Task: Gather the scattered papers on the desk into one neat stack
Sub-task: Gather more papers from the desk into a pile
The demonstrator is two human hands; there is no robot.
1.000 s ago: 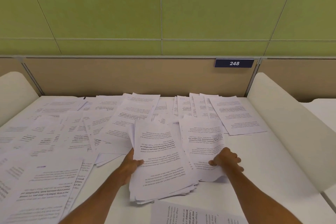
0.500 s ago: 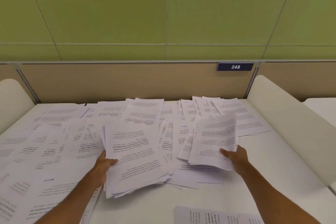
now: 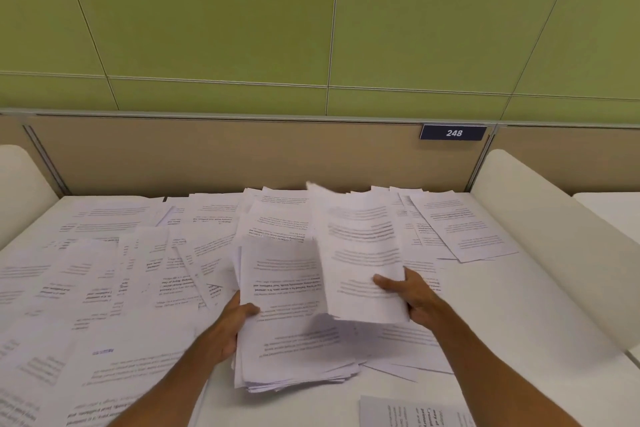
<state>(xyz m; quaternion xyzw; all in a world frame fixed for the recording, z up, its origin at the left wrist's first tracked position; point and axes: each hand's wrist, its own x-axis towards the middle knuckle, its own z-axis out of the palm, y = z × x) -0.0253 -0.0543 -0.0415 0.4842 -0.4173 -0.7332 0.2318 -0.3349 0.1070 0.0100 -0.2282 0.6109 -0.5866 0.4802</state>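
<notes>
Sheaf [image 3: 360,253] brought in from the right since the earlier frame; it was then clear of the stack [image 3: 291,329] and is now held raised over the stack's right part, overlapping it.

Right hand [image 3: 412,298]: sheaf grasped at its near right corner, thumb laid on top, fingers underneath.

Left hand [image 3: 232,326]: stack gripped at its left edge, thumb on the top page, fingers hidden below. Stack is seen between the two hands, its near end on the table [image 3: 519,322], edges ragged and uneven.

Loose sheets [image 3: 104,281] are spread left of the left hand and beyond both hands, overlapping. A fanned group [image 3: 460,225] lies beyond and right of the right hand. A single sheet [image 3: 415,412] is noted nearer than the right forearm, cut by the frame edge.

Number plate [image 3: 453,133] reading 248 is fixed on the partition [image 3: 207,156] beyond the hands.
</notes>
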